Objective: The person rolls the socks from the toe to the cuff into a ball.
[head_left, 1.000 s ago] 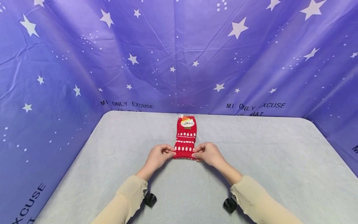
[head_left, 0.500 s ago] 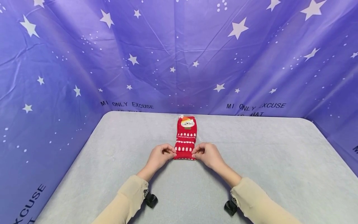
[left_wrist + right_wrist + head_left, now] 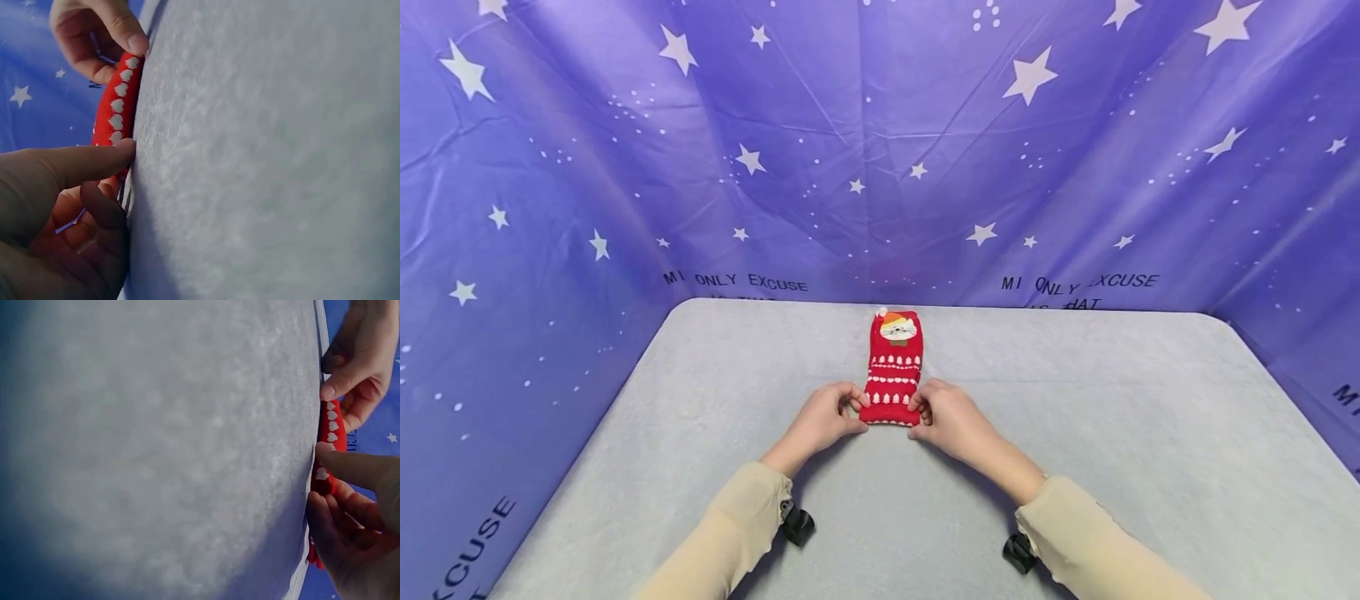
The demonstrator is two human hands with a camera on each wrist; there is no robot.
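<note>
A red knitted sock (image 3: 893,367) lies on the table with its near end folded over into a thick roll. It has a white cat face in an orange hat at the far end and rows of white trees and hearts. My left hand (image 3: 823,415) pinches the near left corner, thumb at the front edge and fingers at the side. At the near right corner my right hand (image 3: 953,418) pinches the sock the same way. In the left wrist view, the left thumb (image 3: 94,164) presses on the heart-patterned fold (image 3: 119,103), which bulges slightly between both hands.
The grey cloth-covered table (image 3: 700,367) reaches back to a purple curtain (image 3: 805,108) with white stars and lettering. Black wrist cameras (image 3: 797,525) hang below both beige sleeves (image 3: 730,517).
Both thumbs have slid down to the sock's front edge, and the fingers have spread wider around its near corners. The head view has shifted slightly.
</note>
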